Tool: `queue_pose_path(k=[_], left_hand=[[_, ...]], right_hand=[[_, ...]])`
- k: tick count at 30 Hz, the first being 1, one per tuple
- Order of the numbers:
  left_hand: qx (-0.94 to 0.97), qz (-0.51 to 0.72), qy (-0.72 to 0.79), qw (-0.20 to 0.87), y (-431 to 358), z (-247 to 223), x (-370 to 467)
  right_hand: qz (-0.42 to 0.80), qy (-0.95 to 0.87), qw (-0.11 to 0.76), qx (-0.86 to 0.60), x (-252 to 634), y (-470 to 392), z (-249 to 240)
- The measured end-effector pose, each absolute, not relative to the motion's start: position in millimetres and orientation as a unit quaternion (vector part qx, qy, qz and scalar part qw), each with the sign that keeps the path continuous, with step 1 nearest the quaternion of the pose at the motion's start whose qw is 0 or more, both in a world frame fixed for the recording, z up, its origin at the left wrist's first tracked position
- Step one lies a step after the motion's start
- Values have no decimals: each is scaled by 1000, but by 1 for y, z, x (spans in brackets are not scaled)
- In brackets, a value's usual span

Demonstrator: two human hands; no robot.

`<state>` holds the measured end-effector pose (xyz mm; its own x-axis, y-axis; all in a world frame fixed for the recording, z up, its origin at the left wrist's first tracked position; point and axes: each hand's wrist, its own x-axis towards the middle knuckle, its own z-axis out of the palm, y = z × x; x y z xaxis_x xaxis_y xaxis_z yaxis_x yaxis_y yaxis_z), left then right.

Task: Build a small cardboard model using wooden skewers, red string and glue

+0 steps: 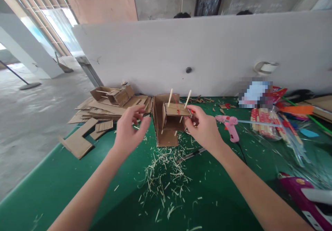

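Observation:
A cardboard model (167,138) stands on the green table, with a small box part on its right side. Two pale wooden sticks (170,98) rise from the top of that box, and a red thread hangs near them. My right hand (203,125) pinches the right edge of the box between thumb and fingers. Just left of the model, my left hand (132,127) is raised with fingers curved and thumb apart, not touching it. Pale wood shavings (166,168) lie in front of the model.
Cardboard pieces and another cardboard model (118,96) are piled at the left. A pink glue gun (231,127) lies right of my right hand, near bundled sticks (264,122). A purple tool (302,198) is at the lower right. A white partition (155,58) stands behind the table (103,189).

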<state>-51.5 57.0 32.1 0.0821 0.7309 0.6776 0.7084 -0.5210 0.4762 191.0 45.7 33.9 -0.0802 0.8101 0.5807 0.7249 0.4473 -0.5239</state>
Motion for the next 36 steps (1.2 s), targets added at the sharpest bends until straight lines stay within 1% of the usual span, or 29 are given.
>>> queue_pose_path(k=[1,3,5,8,10,12,15,18,21,24,27,30,36], left_hand=[[775,428,465,4,51,38,-45],[799,398,450,-27,46,44,-37],[817,374,438,-20,48,43,-34],[819,387,424,-5,55,36,-37],[795,424,432,-33,58,34,-39],[782,435,440,-73,56,36,-39],[798,411,421,-133,49,48,-34],[829,364,393,-162,42,67,-28],[838,315,417,-158,43,84,-24],[845,281,435,-129,52,94,-21],[862,247,431,-98,65,93,-18],[867,244,429,-75,72,87,-15],[836,230,492,-82,69,88,-12]], right_hand=[[44,-737,432,-518,190,45,33],[50,-745,430,-508,187,42,30],[70,-752,426,-498,183,40,25],[126,-777,392,-476,180,40,19],[158,-789,365,-468,179,41,16],[161,-790,356,-473,181,44,13],[128,-790,358,-482,183,47,10],[56,-791,369,-485,184,46,9],[-33,-802,358,-478,184,44,10],[-89,-816,337,-461,186,46,7],[-109,-820,329,-456,187,51,-3],[-97,-820,329,-458,187,57,-13],[-86,-823,328,-455,185,61,-17]])
